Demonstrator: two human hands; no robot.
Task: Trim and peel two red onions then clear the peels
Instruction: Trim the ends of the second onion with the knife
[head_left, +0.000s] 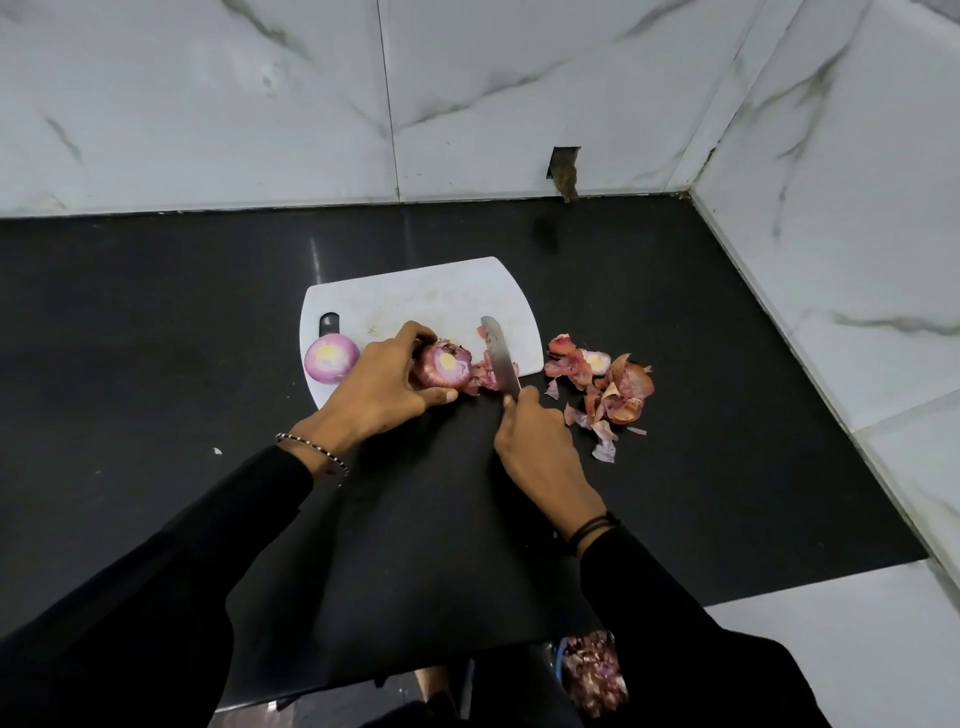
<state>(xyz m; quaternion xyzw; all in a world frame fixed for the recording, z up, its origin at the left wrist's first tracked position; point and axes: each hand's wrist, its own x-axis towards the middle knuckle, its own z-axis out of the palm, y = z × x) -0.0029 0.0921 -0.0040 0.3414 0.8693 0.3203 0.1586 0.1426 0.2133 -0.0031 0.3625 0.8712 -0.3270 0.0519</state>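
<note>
The left hand (384, 389) curled its fingers round a papery-skinned red onion (445, 368), its top cut flat, at the near edge of a white round-cornered cutting board (415, 296) on the glossy black desk (156, 312). The right hand (535, 441) had its fingers clamped on a steel knife (500, 358) (blade just right of the onion). A smooth peeled onion (331, 358) lay at the board's left end, and dry peels (602, 384) were heaped on the desk to the right.

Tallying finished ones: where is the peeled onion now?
In the head view, the peeled onion sits at the left edge of the white cutting board, just below its handle slot, left of the left hand gripping the second onion.
</note>
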